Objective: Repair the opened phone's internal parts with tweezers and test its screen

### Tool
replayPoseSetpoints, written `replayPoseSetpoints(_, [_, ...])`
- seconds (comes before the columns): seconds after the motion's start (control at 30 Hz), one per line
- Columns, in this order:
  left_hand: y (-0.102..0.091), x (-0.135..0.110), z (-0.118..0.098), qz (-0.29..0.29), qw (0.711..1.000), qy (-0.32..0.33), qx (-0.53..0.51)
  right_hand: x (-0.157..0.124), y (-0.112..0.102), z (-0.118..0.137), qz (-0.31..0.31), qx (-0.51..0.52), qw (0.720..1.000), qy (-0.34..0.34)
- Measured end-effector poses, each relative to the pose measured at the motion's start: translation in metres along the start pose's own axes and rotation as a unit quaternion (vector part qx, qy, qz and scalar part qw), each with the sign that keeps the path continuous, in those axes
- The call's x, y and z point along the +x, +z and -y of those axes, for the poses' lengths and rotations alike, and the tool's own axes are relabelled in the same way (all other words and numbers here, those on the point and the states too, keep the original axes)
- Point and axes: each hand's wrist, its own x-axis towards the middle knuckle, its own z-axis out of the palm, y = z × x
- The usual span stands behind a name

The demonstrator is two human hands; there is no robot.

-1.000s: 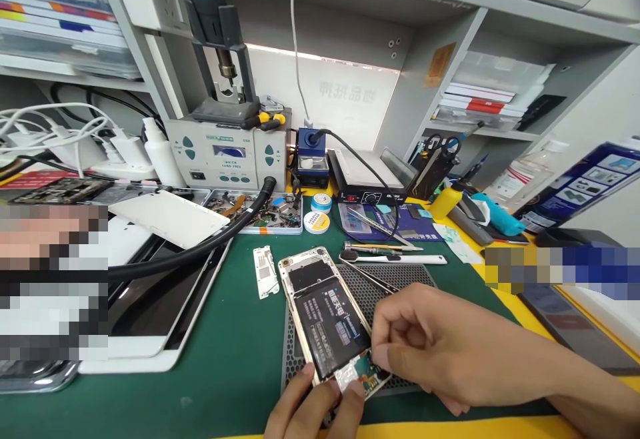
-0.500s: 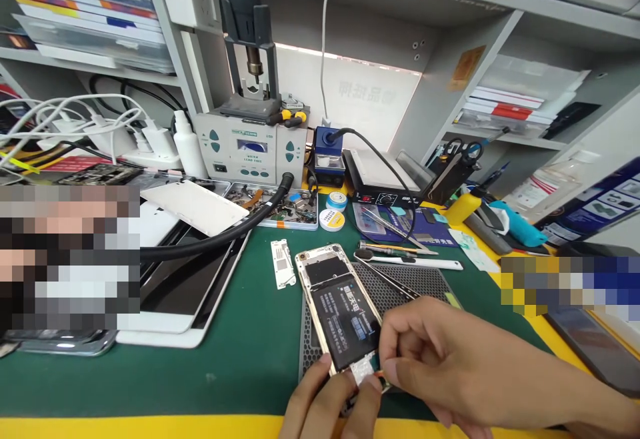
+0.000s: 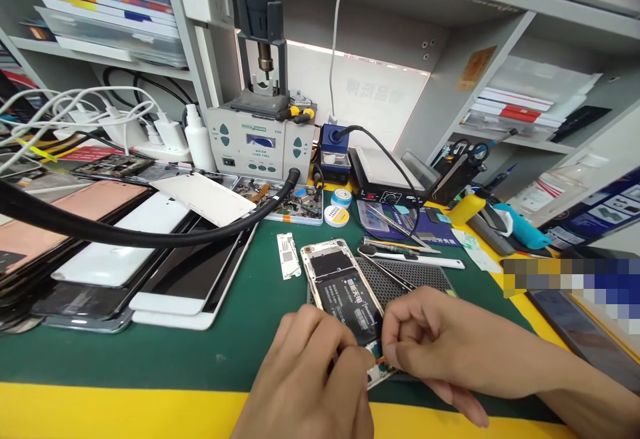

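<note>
An opened smartphone (image 3: 353,305) lies with its back facing up, its black battery (image 3: 354,307) exposed. My left hand (image 3: 315,365) is curled over the phone's lower left side, thumb and forefinger pressed together; whatever they hold is hidden. From the right, my right hand (image 3: 425,339) pinches a small orange strip (image 3: 381,359) at the phone's lower end, close to my left fingertips. Left of the phone's top is a loose white inner cover (image 3: 289,256). Tweezers (image 3: 390,272) rest just right of the phone.
A perforated black pad (image 3: 425,275) lies under the phone on the green mat (image 3: 200,359). A white-handled brush (image 3: 425,259) is behind it. Several phones and screens (image 3: 175,292) are piled left, crossed by a black hose (image 3: 200,233). The hot-air station (image 3: 257,145) stands at the back.
My left hand has risen from lying on the phone's lower edge to a curled pinch over it. My right hand stays at the lower end. The view has turned slightly left.
</note>
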Motion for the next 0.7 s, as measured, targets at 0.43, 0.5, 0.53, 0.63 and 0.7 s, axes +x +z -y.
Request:
replayPoseSetpoints(0.43, [0.007, 0.02, 0.004, 0.049, 0.998, 0.03, 0.036, 0.004, -0.002, -0.008, 0.016, 0.037, 0.999, -0.007])
replayPoseSetpoints(0.5, [0.009, 0.018, 0.003, 0.037, 0.998, 0.019, 0.039, 0.005, -0.002, -0.009, 0.016, 0.038, 0.999, -0.004])
replayPoseSetpoints(0.53, [0.01, 0.017, 0.003, 0.032, 0.999, 0.013, 0.04, 0.006, -0.002, -0.009, 0.016, 0.038, 0.999, -0.003])
replayPoseSetpoints(0.63, [0.011, 0.014, 0.001, 0.027, 0.999, -0.003, 0.036, 0.006, -0.002, -0.009, 0.017, 0.038, 0.999, -0.002])
replayPoseSetpoints(0.7, [0.011, 0.013, 0.0, 0.031, 0.999, -0.013, 0.033, 0.006, -0.002, -0.009, 0.019, 0.037, 0.999, -0.005])
